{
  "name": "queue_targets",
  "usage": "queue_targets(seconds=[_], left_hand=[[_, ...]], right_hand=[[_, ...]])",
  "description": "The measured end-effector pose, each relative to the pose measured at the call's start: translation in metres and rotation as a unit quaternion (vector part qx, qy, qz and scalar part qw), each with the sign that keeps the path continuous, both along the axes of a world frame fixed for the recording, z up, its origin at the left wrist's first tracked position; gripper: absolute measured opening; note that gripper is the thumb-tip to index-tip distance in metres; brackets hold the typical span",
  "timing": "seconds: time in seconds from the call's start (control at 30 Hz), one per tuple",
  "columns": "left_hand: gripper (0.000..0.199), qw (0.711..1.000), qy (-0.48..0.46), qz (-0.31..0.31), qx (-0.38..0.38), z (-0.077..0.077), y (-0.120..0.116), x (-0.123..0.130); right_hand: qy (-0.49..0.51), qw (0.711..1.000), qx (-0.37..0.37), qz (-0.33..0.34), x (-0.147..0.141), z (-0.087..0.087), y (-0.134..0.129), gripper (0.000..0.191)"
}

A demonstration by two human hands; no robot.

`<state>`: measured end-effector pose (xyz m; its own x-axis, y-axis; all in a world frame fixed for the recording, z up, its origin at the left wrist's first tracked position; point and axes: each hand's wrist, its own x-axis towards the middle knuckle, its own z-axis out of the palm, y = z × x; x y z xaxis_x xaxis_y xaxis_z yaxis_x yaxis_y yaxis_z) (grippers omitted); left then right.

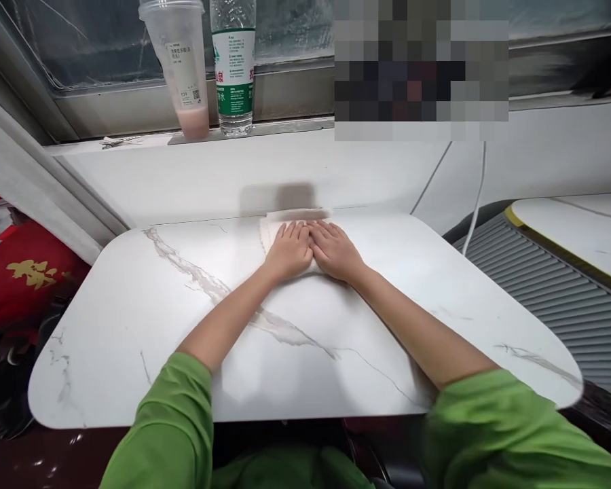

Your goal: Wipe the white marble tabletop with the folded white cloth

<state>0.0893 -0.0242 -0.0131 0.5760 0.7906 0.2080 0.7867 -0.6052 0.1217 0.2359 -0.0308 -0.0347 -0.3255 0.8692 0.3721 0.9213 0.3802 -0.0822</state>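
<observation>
Pressing cloth to table at frame center with left hand and right hand together, fingers outstretched; seemingly mid-wipe, with remaining area impossible to tell.

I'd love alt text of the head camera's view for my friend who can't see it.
A person's left hand and right hand lie side by side on a pale cloth near the far edge of a white, marble-patterned table. Behind it, a lidded cup and a labelled bottle stand on a windowsill.
</observation>
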Motion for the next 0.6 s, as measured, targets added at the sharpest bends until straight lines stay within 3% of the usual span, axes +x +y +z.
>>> queue_targets(seconds=[0.23, 0.33, 0.4, 0.47, 0.6], left_hand=[[0.049, 0.996, 0.01, -0.087, 0.026, 0.003, -0.139, 0.019], [0.05, 0.99, 0.013, -0.136, 0.027, 0.009, -0.175, 0.035], [0.048, 0.987, 0.008, -0.155, 0.03, 0.012, -0.179, 0.046], [0.047, 0.986, 0.005, -0.166, 0.032, 0.012, -0.169, 0.056], [0.047, 0.987, 0.007, -0.159, 0.019, 0.008, -0.12, 0.071]], right_hand=[[-0.003, 0.998, -0.004, 0.06, 0.033, 0.011, -0.152, 0.055], [0.0, 0.999, -0.009, 0.05, 0.052, 0.012, -0.195, 0.058], [0.005, 0.999, -0.012, 0.042, 0.065, 0.011, -0.203, 0.058], [0.01, 0.999, -0.007, 0.03, 0.075, 0.008, -0.196, 0.057], [0.008, 1.0, 0.004, -0.008, 0.083, 0.005, -0.149, 0.052]])
